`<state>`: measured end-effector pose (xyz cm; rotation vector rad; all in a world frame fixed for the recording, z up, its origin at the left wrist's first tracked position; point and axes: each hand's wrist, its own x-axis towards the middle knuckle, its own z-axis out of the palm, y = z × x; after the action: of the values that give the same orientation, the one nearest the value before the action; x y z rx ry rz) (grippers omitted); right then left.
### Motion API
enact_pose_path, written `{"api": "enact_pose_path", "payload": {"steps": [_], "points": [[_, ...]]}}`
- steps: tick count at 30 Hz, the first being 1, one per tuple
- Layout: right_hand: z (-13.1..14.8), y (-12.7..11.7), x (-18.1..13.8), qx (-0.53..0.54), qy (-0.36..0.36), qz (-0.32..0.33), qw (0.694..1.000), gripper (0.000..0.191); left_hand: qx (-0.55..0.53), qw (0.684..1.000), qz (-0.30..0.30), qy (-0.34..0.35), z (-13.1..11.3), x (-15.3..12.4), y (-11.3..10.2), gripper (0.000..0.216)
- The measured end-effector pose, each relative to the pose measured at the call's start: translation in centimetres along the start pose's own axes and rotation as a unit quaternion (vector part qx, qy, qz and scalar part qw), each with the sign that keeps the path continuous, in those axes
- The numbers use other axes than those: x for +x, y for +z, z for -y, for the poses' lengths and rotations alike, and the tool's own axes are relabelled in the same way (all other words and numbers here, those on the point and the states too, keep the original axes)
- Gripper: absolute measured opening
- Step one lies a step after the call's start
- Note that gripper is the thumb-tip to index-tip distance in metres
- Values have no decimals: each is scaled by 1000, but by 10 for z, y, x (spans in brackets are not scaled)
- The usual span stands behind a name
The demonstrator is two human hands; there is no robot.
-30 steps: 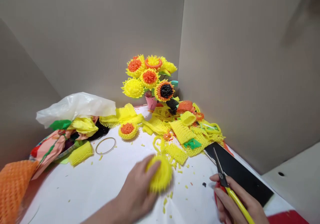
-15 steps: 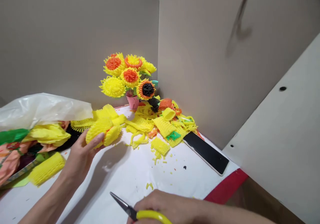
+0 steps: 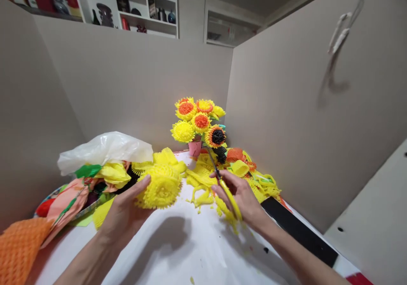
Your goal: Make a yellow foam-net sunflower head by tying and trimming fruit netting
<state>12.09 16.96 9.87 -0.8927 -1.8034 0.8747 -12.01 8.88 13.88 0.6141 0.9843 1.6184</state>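
My left hand (image 3: 130,206) is wrapped round a yellow foam-net flower (image 3: 160,187), its frilly round face turned toward me above the table. In my right hand (image 3: 237,192) is a pair of scissors (image 3: 230,198) with yellow handles, blades pointing up and away, apart from the flower. Behind the scissors lies a heap of yellow foam netting (image 3: 203,172) with cut strips. Farther back, a pink pot (image 3: 195,148) holds several finished foam-net flowers (image 3: 201,122) in yellow, orange and black.
A black phone (image 3: 300,232) lies on the white table right of my right forearm. At left are a white plastic bag (image 3: 108,149), a basket of coloured paper (image 3: 74,196) and orange netting (image 3: 23,247). Grey panels (image 3: 143,77) enclose the table; a cord (image 3: 340,39) hangs at right.
My view has tilted up, bringing shelves into sight. My right hand has raised the scissors from the table's front. The yellow flower in my left hand has turned its face toward me.
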Motion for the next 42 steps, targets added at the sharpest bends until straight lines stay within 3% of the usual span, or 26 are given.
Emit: {"api": "enact_pose_path", "payload": {"steps": [4, 8, 12, 19, 22, 25, 27, 32, 35, 38, 42], "points": [[15, 19, -7, -55, -133, -32, 989, 26, -10, 999, -26, -21, 5, -10, 13, 21], [15, 23, -9, -142, -286, -39, 947, 28, 5, 999, 2, -35, 9, -12, 9, 23], [3, 21, -17, -184, -311, -16, 932, 27, 29, 998, 30, -51, 17, -15, -4, 30], [-19, 20, -35, -191, -307, 31, 932, 26, 113, 976, 56, -177, 42, -30, -25, 58], [-18, 23, -38, -140, -250, 71, 956, 35, 124, 962, 75, -232, 53, -29, -31, 55], [-12, 27, -41, -46, -106, 136, 984, 40, 120, 948, 99, -277, 66, -28, -32, 48], [-8, 31, -44, -2, -33, 177, 984, 45, 123, 945, 121, -278, 74, -28, -30, 43], [-3, 38, -49, 1, 0, 222, 975, 59, 153, 948, 154, -233, 89, -27, -24, 34], [-7, 42, -50, 6, 31, 221, 975, 51, 170, 944, 136, -248, 89, -26, -26, 40], [-16, 46, -48, 55, 109, 186, 975, 51, 182, 938, 137, -261, 86, -25, -33, 66], [-27, 49, -43, 173, 189, 133, 957, 47, 206, 952, 157, -164, 88, -26, -40, 92]]}}
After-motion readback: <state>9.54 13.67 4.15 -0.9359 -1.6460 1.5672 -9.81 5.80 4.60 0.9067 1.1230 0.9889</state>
